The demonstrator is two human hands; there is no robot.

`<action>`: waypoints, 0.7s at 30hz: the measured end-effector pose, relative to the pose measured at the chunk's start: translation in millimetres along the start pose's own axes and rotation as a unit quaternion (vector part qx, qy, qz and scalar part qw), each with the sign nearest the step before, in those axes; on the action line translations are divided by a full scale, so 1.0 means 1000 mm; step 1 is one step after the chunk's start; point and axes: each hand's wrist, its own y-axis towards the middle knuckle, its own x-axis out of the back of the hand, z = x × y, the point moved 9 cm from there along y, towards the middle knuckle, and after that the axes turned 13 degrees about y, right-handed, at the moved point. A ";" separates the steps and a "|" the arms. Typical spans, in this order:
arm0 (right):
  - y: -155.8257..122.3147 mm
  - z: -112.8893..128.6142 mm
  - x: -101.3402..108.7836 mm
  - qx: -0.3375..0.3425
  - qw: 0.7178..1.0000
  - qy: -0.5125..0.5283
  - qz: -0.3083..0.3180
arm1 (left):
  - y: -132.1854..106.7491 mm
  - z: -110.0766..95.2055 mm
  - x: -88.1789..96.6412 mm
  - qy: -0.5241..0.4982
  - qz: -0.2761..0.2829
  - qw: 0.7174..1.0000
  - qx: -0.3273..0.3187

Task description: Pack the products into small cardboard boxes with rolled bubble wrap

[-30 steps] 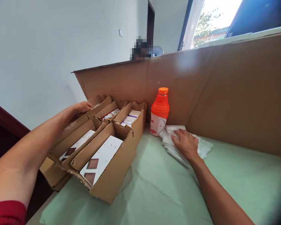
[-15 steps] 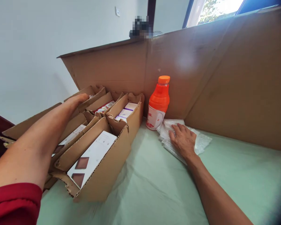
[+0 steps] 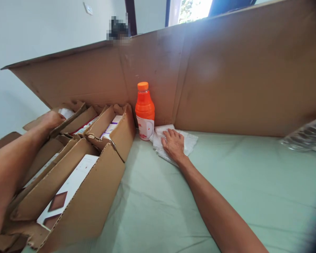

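Observation:
My left hand (image 3: 52,119) reaches into the back left cardboard bin (image 3: 80,109). Its fingers are closed at a whitish, plastic-looking item (image 3: 66,113), whose lower part the bin hides. On the green cloth, my right hand (image 3: 173,143) lies flat with fingers apart, pressing on folded bubble wrap (image 3: 189,140). An orange bottle (image 3: 145,109) with an orange cap and white label stands upright just left of the wrap. Closest to me, a long cardboard bin (image 3: 94,196) holds a white box (image 3: 71,188) with brown squares.
Another bin (image 3: 125,135) holds white and purple boxes (image 3: 113,126). A tall cardboard panel (image 3: 239,77) runs behind everything. At the far right, a clear plastic bottle (image 3: 302,137) lies on the green cloth (image 3: 160,211). A blurred-out shape (image 3: 118,30) shows above the panel.
The view has turned right, bringing the clear plastic bottle into sight. More of the whitish item shows at my left fingers. My right hand stays on the bubble wrap.

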 end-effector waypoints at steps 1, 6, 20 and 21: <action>0.000 -0.001 0.000 -0.002 1.000 0.010 0.000 | 0.001 0.003 0.008 0.010 0.001 1.000 0.024; 0.003 -0.005 0.026 -0.024 0.988 0.135 -0.073 | -0.023 -0.001 0.079 -0.024 -0.075 0.993 0.085; -0.068 0.117 0.158 0.045 0.663 0.745 0.060 | -0.230 -0.228 0.122 -0.381 0.216 0.864 -0.247; -0.067 0.103 0.157 0.032 0.667 0.743 0.036 | -0.241 -0.230 0.122 -0.355 0.198 0.872 -0.273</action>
